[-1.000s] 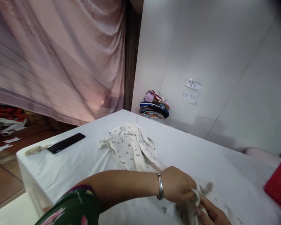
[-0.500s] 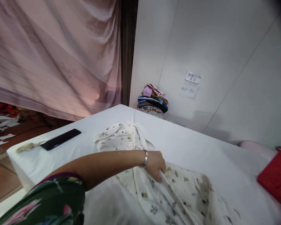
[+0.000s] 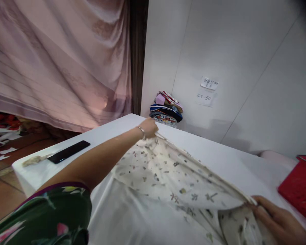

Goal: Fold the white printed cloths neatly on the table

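A thin white cloth (image 3: pixel 165 170) printed with small leaf and plant shapes is stretched over the table between my hands. My left hand (image 3: pixel 150 128), with a silver bracelet at the wrist, reaches to the far side and is closed on one end of the cloth's edge. At the lower right, my right hand (image 3: pixel 277 217) pinches the other end of that edge. The edge runs taut and straight from hand to hand. Below it the cloth hangs and spreads in loose folds, and its near part passes out of view at the bottom.
The white-covered table (image 3: pixel 214 149) stands against a pale wall. On its left lie a black phone (image 3: pixel 69 151) and a beige cord (image 3: pixel 34 160). Folded fabrics (image 3: pixel 166 108) are stacked at the back. A red basket (image 3: pixel 299 187) is at the right, a pink curtain (image 3: pixel 66 61) at the left.
My left hand has moved away toward the far side, drawing the cloth's edge with it. My right hand has come into view at the lower right. The bunched cloth is now stretched out.
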A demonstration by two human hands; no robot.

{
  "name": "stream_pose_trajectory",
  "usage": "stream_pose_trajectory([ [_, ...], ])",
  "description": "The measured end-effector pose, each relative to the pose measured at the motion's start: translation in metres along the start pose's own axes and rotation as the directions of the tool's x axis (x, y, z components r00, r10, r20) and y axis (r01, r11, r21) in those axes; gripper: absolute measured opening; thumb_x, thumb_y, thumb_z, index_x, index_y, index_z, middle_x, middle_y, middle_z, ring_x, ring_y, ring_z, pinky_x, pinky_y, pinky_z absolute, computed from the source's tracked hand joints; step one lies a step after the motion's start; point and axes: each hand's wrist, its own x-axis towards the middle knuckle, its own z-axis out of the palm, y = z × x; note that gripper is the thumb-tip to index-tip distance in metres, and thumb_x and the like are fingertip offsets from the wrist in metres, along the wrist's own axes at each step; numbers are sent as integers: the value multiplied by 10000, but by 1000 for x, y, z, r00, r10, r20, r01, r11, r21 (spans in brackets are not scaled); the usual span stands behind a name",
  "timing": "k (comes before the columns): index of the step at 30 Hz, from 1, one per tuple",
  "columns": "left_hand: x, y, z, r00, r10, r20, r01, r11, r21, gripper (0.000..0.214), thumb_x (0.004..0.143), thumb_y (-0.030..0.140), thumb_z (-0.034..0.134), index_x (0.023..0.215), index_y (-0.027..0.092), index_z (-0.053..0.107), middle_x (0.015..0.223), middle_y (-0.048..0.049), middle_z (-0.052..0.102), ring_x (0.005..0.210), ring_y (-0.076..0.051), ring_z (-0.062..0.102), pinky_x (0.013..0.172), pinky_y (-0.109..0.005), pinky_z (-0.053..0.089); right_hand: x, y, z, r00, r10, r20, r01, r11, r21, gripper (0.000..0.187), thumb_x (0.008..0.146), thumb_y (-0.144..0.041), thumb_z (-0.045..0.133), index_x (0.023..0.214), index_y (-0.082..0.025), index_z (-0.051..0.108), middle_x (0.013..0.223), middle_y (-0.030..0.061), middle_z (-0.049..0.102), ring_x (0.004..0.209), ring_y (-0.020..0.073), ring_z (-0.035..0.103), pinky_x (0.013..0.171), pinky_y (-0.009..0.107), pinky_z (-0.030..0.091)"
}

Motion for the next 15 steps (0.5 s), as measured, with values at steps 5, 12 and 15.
stream_pose_trajectory([
  [5,-60,-24,-6,925,-71,-374,77,997,1,156,736,142,470,790,163,615,795,-80,616,944,-233,498,962,-435,220,8,8,-3,988,26,-153,-36,997,-67,361,680,-577,532,899,-304,618,771,62,688,646,214,636,545,258,492],
  [12,-161,22,115,985,-166,-52,155,974,-168,182,745,98,451,802,198,592,824,-32,626,926,-189,526,1042,-425,171,-13,15,65,980,-11,199,19,999,-41,348,740,-556,494,867,-265,638,873,13,704,777,209,660,664,218,517],
  [15,-179,33,131,958,-286,-36,264,920,-289,194,748,119,458,857,203,594,924,-28,630,972,-183,522,1036,-430,186,-20,28,76,981,-1,195,18,996,-83,346,755,-531,503,945,-273,632,934,0,697,838,201,655,693,198,513],
])
